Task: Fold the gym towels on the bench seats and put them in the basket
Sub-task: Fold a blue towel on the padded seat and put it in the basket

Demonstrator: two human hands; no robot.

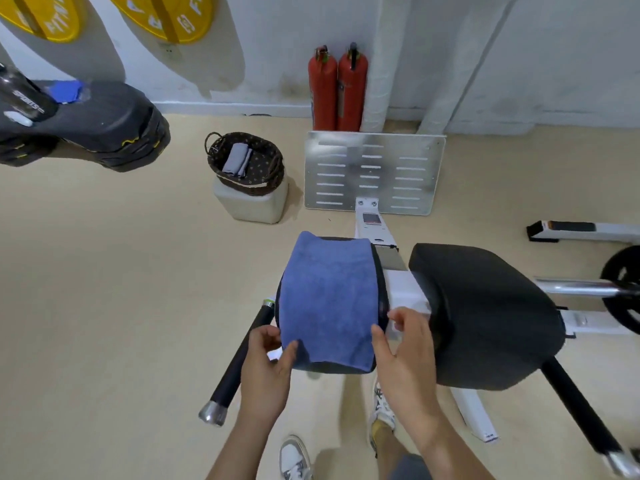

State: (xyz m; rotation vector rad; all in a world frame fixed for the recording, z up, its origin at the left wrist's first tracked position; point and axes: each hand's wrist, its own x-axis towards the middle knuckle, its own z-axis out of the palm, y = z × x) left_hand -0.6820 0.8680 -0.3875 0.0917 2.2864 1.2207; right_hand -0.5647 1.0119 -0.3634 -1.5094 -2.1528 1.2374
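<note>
Blue towel [329, 299], between left hand [266, 368], right hand [403, 355] (on seat [337, 239])

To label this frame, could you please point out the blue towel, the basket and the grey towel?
blue towel [329, 299]: head view, middle of its top face.
basket [239, 180]: head view, front wall.
grey towel [237, 159]: head view, its middle, inside the basket.

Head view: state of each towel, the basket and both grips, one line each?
blue towel: draped over the bench seat, not in the basket.
left grip: pinches the towel's near left corner.
right grip: thumb at the towel's near right edge; hold unclear.
basket: upright on a white container, one towel inside.
grey towel: folded, lying in the basket.
second blue towel: lying on the far left seat.
</note>
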